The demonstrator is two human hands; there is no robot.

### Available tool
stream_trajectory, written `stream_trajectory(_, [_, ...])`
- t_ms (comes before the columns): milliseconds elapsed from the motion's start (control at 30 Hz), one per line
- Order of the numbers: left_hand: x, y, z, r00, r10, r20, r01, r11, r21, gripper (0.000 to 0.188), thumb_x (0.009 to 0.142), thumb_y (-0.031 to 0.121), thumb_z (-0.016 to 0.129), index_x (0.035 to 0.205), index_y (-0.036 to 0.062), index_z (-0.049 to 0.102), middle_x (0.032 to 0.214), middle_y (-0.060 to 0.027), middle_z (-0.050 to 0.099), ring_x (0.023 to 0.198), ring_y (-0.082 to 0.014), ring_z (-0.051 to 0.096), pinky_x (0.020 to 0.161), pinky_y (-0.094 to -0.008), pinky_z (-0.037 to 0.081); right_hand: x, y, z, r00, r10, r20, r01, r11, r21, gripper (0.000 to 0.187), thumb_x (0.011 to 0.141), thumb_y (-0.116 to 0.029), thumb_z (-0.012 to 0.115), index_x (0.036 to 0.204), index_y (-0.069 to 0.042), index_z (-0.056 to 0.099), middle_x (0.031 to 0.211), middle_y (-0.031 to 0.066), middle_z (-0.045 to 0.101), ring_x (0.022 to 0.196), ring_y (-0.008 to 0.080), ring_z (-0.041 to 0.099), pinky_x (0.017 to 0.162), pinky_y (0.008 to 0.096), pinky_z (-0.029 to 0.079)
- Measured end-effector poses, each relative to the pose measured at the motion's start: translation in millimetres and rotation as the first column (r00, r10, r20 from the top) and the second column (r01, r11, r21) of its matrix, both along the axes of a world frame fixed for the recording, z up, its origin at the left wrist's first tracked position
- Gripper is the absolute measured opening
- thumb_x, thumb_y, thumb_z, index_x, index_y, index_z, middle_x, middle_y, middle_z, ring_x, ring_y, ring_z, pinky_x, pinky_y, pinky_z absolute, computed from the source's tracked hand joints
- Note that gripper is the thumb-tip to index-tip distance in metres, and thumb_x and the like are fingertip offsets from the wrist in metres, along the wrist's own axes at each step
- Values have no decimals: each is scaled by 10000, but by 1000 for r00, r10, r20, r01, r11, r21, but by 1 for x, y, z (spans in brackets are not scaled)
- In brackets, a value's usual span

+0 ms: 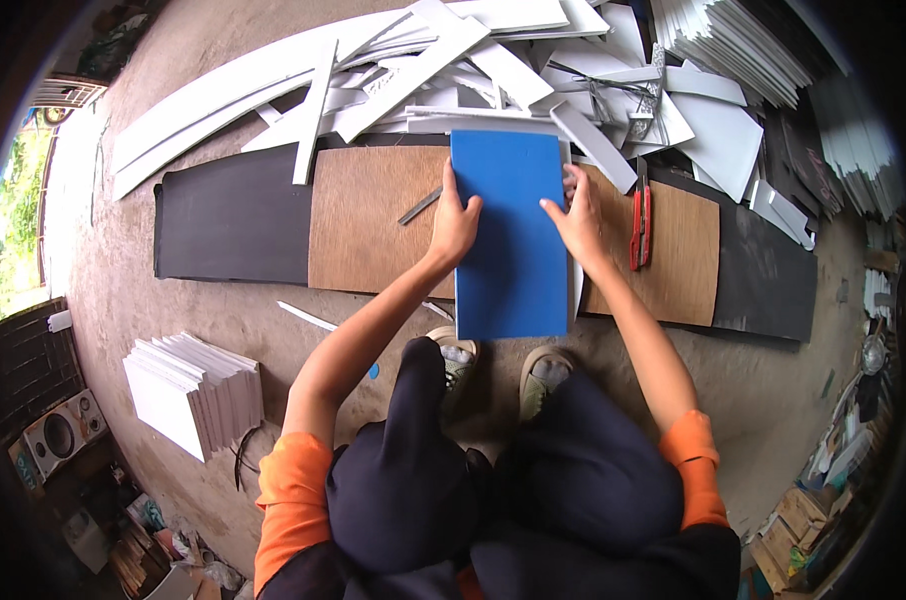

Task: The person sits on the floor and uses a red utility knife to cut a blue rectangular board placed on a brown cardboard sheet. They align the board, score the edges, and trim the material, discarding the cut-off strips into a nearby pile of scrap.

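Note:
Between my two hands stands a blue rectangular board (510,235), its long sides running away from me. My left hand (456,225) grips the board's left edge, thumb on the blue face. On the opposite edge my right hand (579,213) has its thumb near the face and its fingers curled behind. A white layer shows along the right side, under or behind the blue. Right of my right hand a red utility knife (641,222) lies on the plywood board (378,190). A thin dark strip (419,206) lies by my left hand, partly hidden by it.
The plywood rests on a black mat (235,215) on the concrete floor. Beyond it lies a heap of white offcuts (413,80). A stack of white panels (195,395) stands at left, near a speaker (65,430). More white sheets (733,50) are piled far right.

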State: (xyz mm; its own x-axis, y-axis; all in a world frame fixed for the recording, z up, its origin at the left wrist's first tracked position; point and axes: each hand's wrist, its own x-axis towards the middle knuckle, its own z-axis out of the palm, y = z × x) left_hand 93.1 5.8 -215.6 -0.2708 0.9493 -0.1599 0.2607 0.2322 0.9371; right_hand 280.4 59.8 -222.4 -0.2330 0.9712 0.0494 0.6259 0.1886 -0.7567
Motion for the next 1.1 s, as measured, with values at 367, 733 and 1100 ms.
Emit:
stream_trajectory(367, [7,8,-20,906,112,-407,-136,990,-29,673,699,116,507,1316,27,254,1180,-235,291,1011,-402,311,900,-496,298,-7,6,5,997,-69,19,71,995,-65,658,662,-119,718,1206,-82,349,940,117,494,919,263,477,814,377,393])
stream_trajectory(733, [11,-5,-18,921,87,-381,-74,996,48,629,767,84,482,1323,-6,202,1236,-236,274,1082,-411,300,957,-477,262,-2,12,-10,998,-58,36,60,995,-76,680,637,-114,737,1205,-93,365,934,120,501,907,265,485,799,379,397])
stream_trajectory(1100, [-15,-125,1,727,-455,-514,573,815,89,1137,640,582,628,1323,-88,14,1370,-310,71,1298,-383,105,1056,-455,109,1,15,-15,998,-50,44,52,998,-35,642,639,-145,727,1176,-104,377,937,143,519,926,294,482,812,392,391])
